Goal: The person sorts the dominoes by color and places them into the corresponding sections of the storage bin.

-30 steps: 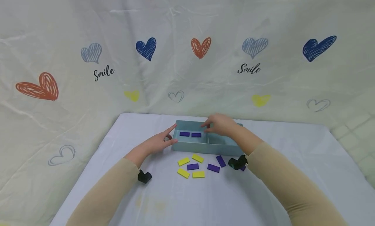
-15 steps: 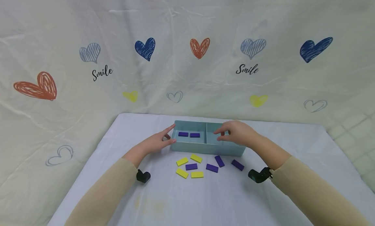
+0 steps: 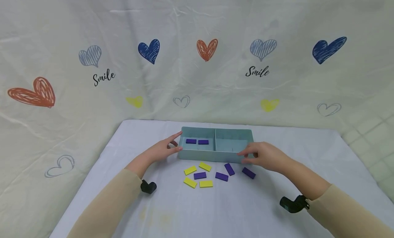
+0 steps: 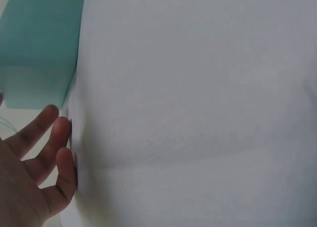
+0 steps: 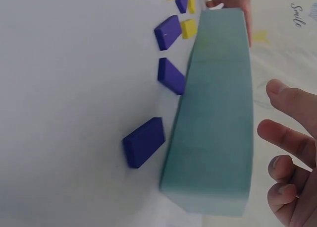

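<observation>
My left hand touches the left end of a blue-green two-compartment box, index finger at the back corner and thumb at the front corner. My right hand hovers over the box's front right corner, fingers apart and holding nothing. Two purple blocks lie side by side in the left compartment. The right compartment shows a bare floor. On the table in front lie several purple blocks, one of them just below my right hand. Several yellow blocks lie among them, further left.
A white cloth covers the table. Behind it hangs a pale sheet printed with hearts and the word "Smile". Black wrist cameras sit on the left wrist and the right wrist.
My right hand has drawn back from above the box's divider, moving right and toward me past the front edge. My left hand has stayed at the box's left end.
</observation>
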Demonstrator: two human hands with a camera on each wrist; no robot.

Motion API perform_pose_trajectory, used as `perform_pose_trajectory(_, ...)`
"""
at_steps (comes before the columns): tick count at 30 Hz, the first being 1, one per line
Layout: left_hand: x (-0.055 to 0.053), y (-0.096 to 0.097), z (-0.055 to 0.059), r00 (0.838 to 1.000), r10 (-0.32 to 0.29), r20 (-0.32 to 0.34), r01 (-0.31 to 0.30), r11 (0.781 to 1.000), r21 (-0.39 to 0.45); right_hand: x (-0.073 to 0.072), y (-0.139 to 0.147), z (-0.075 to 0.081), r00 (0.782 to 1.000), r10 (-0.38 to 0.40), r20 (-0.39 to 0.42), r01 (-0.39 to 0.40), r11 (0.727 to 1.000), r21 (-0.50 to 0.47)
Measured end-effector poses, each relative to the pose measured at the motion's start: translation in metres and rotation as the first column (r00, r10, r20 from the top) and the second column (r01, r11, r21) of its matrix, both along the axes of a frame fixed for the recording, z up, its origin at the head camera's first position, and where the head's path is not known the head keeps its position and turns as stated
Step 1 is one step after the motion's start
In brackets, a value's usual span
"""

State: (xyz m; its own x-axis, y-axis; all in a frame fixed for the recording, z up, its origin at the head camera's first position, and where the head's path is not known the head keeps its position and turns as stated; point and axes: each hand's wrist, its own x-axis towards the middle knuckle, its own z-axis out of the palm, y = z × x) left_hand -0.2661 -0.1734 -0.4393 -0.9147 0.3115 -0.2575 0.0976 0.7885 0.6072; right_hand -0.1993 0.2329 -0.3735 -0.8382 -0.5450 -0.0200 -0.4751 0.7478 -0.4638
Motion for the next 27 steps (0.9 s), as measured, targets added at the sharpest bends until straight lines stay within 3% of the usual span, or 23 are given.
perform_pose_trajectory(8, -0.001, 0.000, 0.000, 1.000, -0.002, 0.006, 0.002, 1.000, -0.003, 0.010, 0.014, -0.009, 1.000, -0.001, 0.003, 0.001, 1.000, 0.028)
perform_pose_trajectory(17, -0.002, 0.000, -0.001, 1.000, 0.002, 0.017, -0.002, 1.000, -0.008, 0.013, 0.013, -0.026, 0.999, -0.009, 0.042, 0.002, 0.986, 0.165)
perform_pose_trajectory(27, -0.003, -0.001, -0.001, 1.000, -0.005, 0.018, 0.005, 1.000, -0.004, 0.013, 0.009, -0.043, 1.000, 0.015, -0.017, -0.009, 0.960, 0.279)
